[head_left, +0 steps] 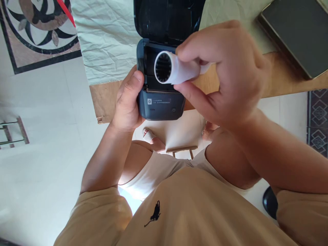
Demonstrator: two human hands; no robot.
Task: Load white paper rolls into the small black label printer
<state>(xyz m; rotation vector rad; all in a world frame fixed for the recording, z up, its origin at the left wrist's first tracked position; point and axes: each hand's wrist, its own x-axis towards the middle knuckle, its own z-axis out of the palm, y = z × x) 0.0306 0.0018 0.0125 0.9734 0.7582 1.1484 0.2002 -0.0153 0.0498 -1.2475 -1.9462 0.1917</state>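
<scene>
Seen from a head camera looking down past a tan shirt: a small dark blue printer (161, 85) held up off the counter (282, 82), lid (166, 17) flipped open and away. Left hand (128, 102) wrapped around the printer's left side, thumb pressed on the body's top edge, fingers closed on the casing. Right hand (222, 71) just right of the printer, fingers (197, 44) pinched firmly around a white paper roll (170, 68), thumb below and index above. Roll hovering directly over the printer's open bay, hollow ribbed core facing the camera, apparently not yet seated. To seat it well, probably best to turn the roll so its axis runs across the bay, keep the printer level and steady with the left hand, lower gently, and leave the loose paper end toward the printer's front edge; which way the paper unwinds cannot be told here. Printer itself: rounded corners, matte finish, a small label and a power button on the front face, glossy dark inside of the lid. Beyond the printer, a crumpled pale cloth (107, 37); far right of the printer, a flat dark device (299, 34) on the counter.
</scene>
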